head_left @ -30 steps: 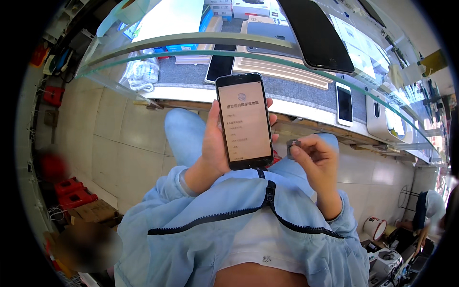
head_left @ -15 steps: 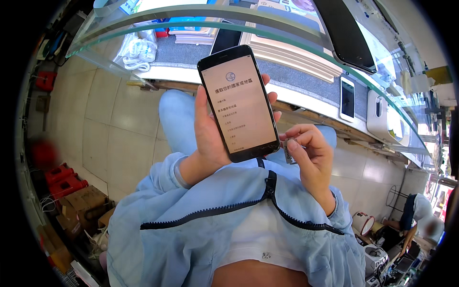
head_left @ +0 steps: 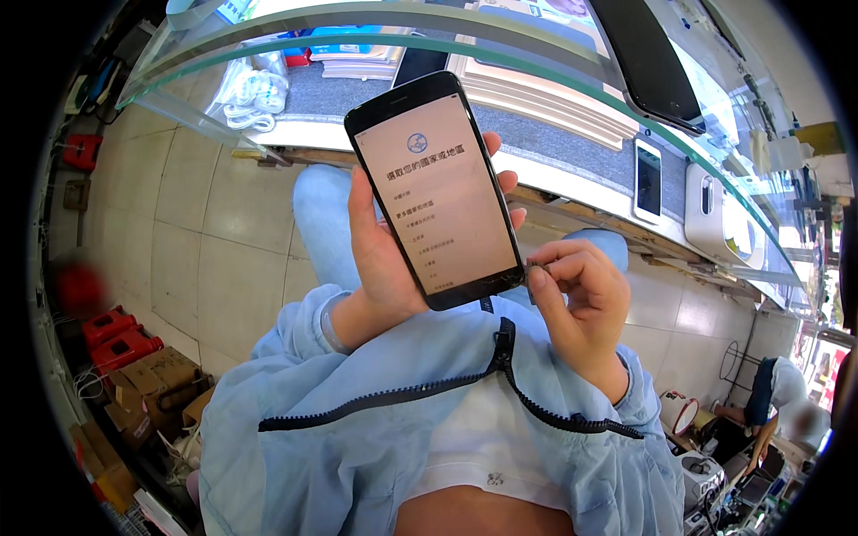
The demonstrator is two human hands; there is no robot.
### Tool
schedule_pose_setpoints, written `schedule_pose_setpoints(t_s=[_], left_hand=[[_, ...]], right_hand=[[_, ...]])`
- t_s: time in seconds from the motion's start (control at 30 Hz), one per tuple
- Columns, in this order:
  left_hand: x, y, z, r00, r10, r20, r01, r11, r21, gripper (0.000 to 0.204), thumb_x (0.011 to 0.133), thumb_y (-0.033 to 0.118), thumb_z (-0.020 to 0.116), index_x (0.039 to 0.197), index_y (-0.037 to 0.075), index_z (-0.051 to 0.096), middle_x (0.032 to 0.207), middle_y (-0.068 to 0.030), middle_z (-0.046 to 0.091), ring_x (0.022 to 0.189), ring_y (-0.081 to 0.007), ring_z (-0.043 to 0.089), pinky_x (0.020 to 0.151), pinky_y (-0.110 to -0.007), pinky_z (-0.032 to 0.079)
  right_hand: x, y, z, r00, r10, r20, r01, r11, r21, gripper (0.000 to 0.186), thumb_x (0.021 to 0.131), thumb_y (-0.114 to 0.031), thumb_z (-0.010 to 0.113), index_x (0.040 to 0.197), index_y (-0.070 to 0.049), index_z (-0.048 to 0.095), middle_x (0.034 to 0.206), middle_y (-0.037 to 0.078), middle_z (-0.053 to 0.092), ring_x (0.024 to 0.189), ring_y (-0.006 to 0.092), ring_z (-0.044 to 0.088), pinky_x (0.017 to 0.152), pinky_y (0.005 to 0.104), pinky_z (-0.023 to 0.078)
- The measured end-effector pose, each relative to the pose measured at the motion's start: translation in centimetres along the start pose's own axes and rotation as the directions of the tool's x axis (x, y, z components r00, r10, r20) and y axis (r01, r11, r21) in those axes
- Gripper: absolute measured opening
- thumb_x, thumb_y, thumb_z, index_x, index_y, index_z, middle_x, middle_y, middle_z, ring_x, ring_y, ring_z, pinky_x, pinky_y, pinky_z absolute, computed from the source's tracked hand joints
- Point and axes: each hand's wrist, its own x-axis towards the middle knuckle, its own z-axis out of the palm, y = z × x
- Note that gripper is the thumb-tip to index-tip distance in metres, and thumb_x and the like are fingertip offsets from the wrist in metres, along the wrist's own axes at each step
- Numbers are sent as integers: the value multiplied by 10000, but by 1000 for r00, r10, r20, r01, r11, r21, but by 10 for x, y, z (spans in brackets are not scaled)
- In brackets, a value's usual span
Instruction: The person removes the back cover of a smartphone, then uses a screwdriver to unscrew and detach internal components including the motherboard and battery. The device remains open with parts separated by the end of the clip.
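A black smartphone [head_left: 436, 192] lies tilted in my left hand [head_left: 386, 263], its lit screen showing a pale page with a round emblem and lines of text. My thumb runs along its left edge, and the fingertips wrap round the right edge. The phone's lower right corner looks cracked or chipped. At that corner my right hand [head_left: 585, 308] pinches a small thin metal blade [head_left: 534, 284] between thumb and fingers. The blade appears nearly edge-on, mostly covered by the fingers; whether it touches the glass I cannot tell.
Ahead stands a glass display counter [head_left: 286, 67] with stacked flat boxes [head_left: 545, 107], a bundle of white cables [head_left: 255, 94] and a white phone [head_left: 648, 181]. Another black phone [head_left: 648, 67] lies on top. Cardboard boxes [head_left: 156, 389] sit at left; another person [head_left: 786, 389] bends at far right.
The phone has shifted slightly left and up in my left hand. My right hand has turned the blade from showing its flat face to nearly edge-on, at the phone's lower right corner.
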Motion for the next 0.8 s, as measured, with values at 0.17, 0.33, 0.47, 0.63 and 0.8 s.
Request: schedule_pose_setpoints(t_s=[0.17, 0.33, 0.47, 0.63, 0.8], left_hand=[[1, -6, -6, 990, -16, 142, 19, 1000, -20, 795, 877, 656, 377, 1437, 106, 252, 1397, -138, 361, 1217, -320, 449, 967, -490, 439], [-2, -20, 1, 996, -44, 79, 46, 999, -25, 800, 869, 674, 375, 1432, 117, 263, 1383, -137, 381, 1191, -304, 481, 956, -503, 450], [-2, -30, 1, 999, -45, 28, 44, 998, 35, 808, 861, 682, 387, 1438, 132, 255, 1383, -144, 385, 1208, -305, 475, 985, -478, 431], [-2, -36, -3, 994, -23, 108, 17, 999, 51, 824, 855, 681, 410, 1441, 124, 249, 1406, -145, 367, 1231, -308, 454, 999, -443, 421], [0, -35, -4, 996, -75, 55, 73, 996, 53, 804, 869, 674, 386, 1437, 120, 260, 1405, -148, 372, 1217, -305, 470, 989, -438, 428]], right_hand=[[0, 4, 5, 981, -150, -120, 136, 983, -121, 120, 742, 81, 673, 734, 18, 571, 843, 107, 652, 661, 138, 622, 577, 222, 494], [1, 9, 3, 957, -220, -188, 187, 966, -179, 127, 742, 82, 674, 742, 15, 567, 840, 107, 651, 642, 138, 606, 559, 223, 478], [1, 16, 3, 946, -194, -261, 166, 978, -127, 119, 758, 79, 669, 759, 14, 568, 844, 105, 644, 634, 111, 579, 544, 210, 462], [-7, 24, 9, 951, 111, -289, -19, 953, 303, 82, 836, 20, 639, 796, 23, 568, 903, 78, 630, 668, 63, 549, 558, 188, 441], [-11, 30, 1, 913, 393, -108, -238, 729, 642, 133, 899, -75, 612, 839, 36, 570, 945, 69, 619, 738, 49, 543, 657, 184, 439]])
